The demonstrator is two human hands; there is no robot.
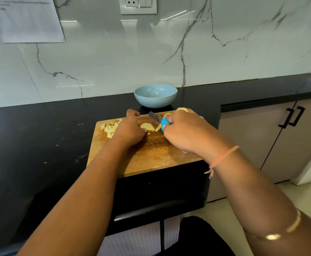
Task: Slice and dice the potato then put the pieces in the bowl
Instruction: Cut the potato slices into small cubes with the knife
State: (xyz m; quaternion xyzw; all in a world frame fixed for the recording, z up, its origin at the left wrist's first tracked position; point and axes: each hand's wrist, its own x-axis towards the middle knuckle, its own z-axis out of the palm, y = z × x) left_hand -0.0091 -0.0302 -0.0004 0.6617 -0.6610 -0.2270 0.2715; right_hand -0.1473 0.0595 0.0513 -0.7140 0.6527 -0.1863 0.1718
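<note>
Wooden cutting board [151, 156] at the near edge of the tabletop [40, 135] bears a potato slice [148, 127]; curled fingers of the left hand [130, 127] hold it, the right hand [186, 134] grips a blue-handled knife [159, 119], bowl [155, 102] behind.

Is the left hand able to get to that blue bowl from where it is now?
Probably yes. The bowl stands just beyond the cutting board, nothing tall between. But the left hand is busy holding a potato slice, and the knife in the right hand points across part of the way.
</note>
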